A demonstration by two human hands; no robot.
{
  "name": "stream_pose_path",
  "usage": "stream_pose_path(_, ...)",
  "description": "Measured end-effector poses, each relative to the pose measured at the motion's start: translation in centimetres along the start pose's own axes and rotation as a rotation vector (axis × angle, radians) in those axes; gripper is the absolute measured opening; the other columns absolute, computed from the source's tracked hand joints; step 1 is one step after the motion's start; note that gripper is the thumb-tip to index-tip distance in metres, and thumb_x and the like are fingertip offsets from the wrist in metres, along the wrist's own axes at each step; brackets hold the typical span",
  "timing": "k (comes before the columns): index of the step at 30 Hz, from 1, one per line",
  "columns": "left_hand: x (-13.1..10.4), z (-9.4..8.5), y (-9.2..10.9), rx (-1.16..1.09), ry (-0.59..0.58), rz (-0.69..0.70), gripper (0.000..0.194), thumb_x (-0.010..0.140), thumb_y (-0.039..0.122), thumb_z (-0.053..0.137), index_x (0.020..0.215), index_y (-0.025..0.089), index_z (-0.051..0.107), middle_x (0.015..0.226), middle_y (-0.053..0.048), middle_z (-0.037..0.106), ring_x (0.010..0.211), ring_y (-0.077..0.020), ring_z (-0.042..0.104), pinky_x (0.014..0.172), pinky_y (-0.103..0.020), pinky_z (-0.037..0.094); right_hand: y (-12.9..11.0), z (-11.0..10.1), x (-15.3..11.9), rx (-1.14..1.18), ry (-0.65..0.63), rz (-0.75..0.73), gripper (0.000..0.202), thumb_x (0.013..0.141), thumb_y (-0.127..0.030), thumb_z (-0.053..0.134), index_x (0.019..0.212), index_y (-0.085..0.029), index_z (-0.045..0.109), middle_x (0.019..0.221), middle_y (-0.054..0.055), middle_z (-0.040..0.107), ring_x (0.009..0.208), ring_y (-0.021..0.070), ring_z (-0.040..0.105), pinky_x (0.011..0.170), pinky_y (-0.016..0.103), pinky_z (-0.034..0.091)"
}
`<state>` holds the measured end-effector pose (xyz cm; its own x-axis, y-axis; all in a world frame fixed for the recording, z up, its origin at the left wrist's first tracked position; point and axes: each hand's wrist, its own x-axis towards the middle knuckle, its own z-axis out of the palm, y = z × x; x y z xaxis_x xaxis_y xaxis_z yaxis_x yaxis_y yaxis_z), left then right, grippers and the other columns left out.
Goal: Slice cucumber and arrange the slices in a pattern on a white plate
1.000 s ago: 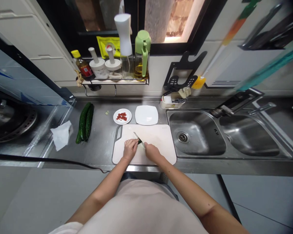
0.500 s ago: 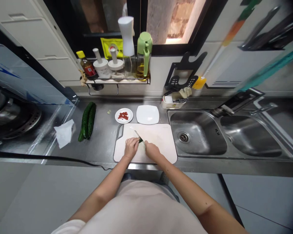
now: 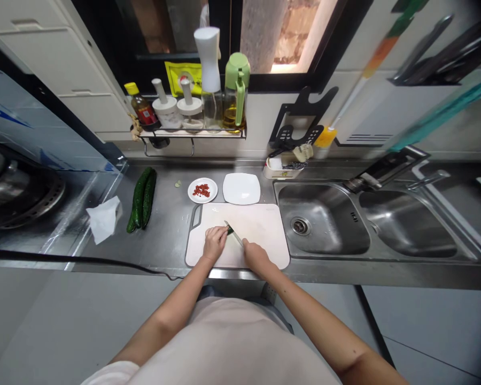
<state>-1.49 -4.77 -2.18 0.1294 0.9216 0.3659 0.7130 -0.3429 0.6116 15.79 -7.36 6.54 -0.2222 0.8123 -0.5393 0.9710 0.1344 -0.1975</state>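
Note:
On the white cutting board, my left hand is closed over a small dark green vegetable piece, its fingertips pressing it down; most of the piece is hidden. My right hand grips the handle of a knife. The blade runs diagonally up and left from that hand, its middle at the green piece. Beyond the board's far edge stand a small white plate of chopped red bits and a bare white square plate.
Cucumbers and a crumpled white tissue lie on the steel counter at left. A double sink adjoins the board's right side. Above the counter hangs a rack of bottles and jars. A stove is at far left.
My right hand has drawn the knife back to the right and slightly toward me, so its tip is nearer the green piece. My left hand stays in place.

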Motion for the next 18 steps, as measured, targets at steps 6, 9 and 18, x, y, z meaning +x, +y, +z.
stream_pose_path(6,0.0,0.0,0.0,0.004,0.0,0.006,0.022,0.092,0.024,0.048,0.104,0.021,0.066,0.098,-0.007,0.068,0.093,-0.0178,0.06,0.085,-0.036,0.041,-0.8,-0.5,1.7,0.0,0.038,-0.023,0.032,0.087,-0.006,0.034,0.116,-0.014,0.045,0.095,0.015,0.066,0.093,0.0226,0.064,0.071,0.028,0.044)
stream_pose_path(9,0.1,-0.1,0.1,0.001,0.007,0.016,0.021,0.092,0.024,0.048,0.104,0.021,0.065,0.097,-0.006,0.068,0.092,-0.0176,0.06,0.085,-0.036,0.041,-1.2,-0.7,2.3,0.008,0.047,-0.033,0.032,0.086,-0.006,0.035,0.116,-0.014,0.044,0.096,0.015,0.066,0.092,0.0227,0.064,0.071,0.028,0.044)
stream_pose_path(18,0.0,-0.1,0.2,-0.004,0.022,0.036,0.021,0.091,0.022,0.048,0.104,0.021,0.065,0.098,-0.006,0.068,0.093,-0.0168,0.06,0.085,-0.035,0.042,-1.2,-0.8,2.5,0.024,0.041,-0.028,0.033,0.086,-0.007,0.037,0.117,-0.014,0.044,0.097,0.014,0.066,0.092,0.0224,0.064,0.071,0.028,0.044)
